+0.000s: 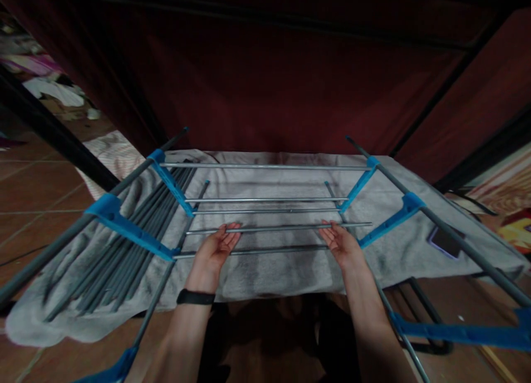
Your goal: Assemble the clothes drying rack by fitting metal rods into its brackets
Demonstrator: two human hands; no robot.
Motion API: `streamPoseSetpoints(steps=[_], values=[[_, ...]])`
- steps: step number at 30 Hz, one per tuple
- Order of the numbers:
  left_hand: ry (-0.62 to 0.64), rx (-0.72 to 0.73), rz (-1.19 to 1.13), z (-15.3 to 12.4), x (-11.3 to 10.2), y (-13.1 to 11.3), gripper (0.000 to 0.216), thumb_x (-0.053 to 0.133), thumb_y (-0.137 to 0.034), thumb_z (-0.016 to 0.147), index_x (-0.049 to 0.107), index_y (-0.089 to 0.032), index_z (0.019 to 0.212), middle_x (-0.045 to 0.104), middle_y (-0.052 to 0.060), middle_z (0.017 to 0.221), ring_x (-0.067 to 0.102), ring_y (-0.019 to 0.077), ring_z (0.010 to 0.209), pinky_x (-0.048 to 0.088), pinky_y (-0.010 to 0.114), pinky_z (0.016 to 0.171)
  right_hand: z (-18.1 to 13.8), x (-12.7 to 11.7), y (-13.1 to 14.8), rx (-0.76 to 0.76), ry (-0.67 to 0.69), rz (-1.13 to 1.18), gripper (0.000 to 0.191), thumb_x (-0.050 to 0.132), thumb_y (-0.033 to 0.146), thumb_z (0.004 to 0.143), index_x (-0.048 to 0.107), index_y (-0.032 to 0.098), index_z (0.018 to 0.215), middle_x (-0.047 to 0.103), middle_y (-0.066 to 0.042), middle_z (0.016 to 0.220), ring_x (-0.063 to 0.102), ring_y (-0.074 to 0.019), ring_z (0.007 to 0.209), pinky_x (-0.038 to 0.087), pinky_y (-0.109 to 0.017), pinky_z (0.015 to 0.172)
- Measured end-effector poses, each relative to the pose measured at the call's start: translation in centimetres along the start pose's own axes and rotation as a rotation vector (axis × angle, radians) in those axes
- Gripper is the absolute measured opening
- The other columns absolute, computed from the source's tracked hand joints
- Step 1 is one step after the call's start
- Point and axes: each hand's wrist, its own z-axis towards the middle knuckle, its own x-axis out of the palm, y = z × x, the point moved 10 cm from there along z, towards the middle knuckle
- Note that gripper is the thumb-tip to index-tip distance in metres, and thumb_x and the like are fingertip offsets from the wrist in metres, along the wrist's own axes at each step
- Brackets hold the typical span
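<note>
Touching a grey rod (277,227) with their fingertips, the left hand (216,246) and right hand (341,242) lie open, palms up. The rod spans the rack's blue brackets (133,231) above a grey towel (269,275) on the floor. Spare rods (112,272) lie to the left.

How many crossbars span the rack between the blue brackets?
5. Farthest bar; two close together in the middle; one at the fingertips of the left hand and right hand; one nearest, by both palms. None looks hidden.
</note>
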Motion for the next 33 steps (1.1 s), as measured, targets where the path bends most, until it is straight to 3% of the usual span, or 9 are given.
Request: streamPoseSetpoints(steps=[8, 14, 21, 29, 33], values=[[-0.173, 0.116, -0.096, -0.4, -1.8, -2.3, 0.020, 0.050, -0.006, 0.095, 0.058, -0.015, 0.080, 0.065, 0.001, 0.070, 0.069, 0.0113, 0.065, 0.057, 0.023, 0.067, 1.5, -1.9, 1.9, -0.009, -0.132, 0.011, 0.024, 0.045, 0.006, 0.095, 0.062, 0.018, 0.081, 0.073, -0.002, 0.080, 0.072, -0.0108, 0.073, 0.064, -0.024, 0.069], [-0.108, 0.051, -0.107, -0.8, 0.4, -0.7, 0.021, 0.050, -0.007, 0.096, 0.060, -0.014, 0.078, 0.066, 0.003, 0.070, 0.069, 0.0122, 0.067, 0.057, 0.024, 0.067, 1.6, -2.8, 3.4, -0.101, -0.153, 0.026, 0.025, 0.047, 0.008, 0.096, 0.062, 0.018, 0.080, 0.071, 0.001, 0.078, 0.070, -0.0086, 0.069, 0.063, -0.021, 0.070], [-0.032, 0.018, -0.075, -1.1, 1.3, 1.6, 0.022, 0.049, -0.004, 0.094, 0.060, -0.014, 0.078, 0.068, 0.004, 0.072, 0.070, 0.0137, 0.069, 0.057, 0.025, 0.066, 1.4, -3.2, 2.4, -0.037, -0.216, 0.030, 0.025, 0.049, 0.015, 0.099, 0.060, 0.020, 0.077, 0.068, 0.004, 0.069, 0.068, -0.0084, 0.062, 0.062, -0.022, 0.065], [-0.057, 0.089, -0.126, -0.8, 0.6, 0.2, 0.031, 0.039, -0.018, 0.102, 0.056, -0.016, 0.076, 0.068, 0.006, 0.075, 0.071, 0.0161, 0.075, 0.058, 0.030, 0.071, 1.5, -2.9, 2.2, -0.019, -0.235, 0.046, 0.023, 0.052, 0.021, 0.099, 0.059, 0.020, 0.078, 0.063, 0.006, 0.061, 0.063, -0.0061, 0.054, 0.059, -0.019, 0.060], [-0.083, 0.133, -0.155, -1.0, 0.3, -0.8, 0.033, 0.035, -0.019, 0.104, 0.057, -0.017, 0.079, 0.068, 0.004, 0.077, 0.070, 0.0140, 0.074, 0.057, 0.028, 0.074, 1.7, -2.7, 2.3, 0.000, -0.191, 0.021, 0.026, 0.045, 0.018, 0.100, 0.058, 0.019, 0.077, 0.068, 0.003, 0.069, 0.068, -0.0079, 0.061, 0.061, -0.021, 0.062]])
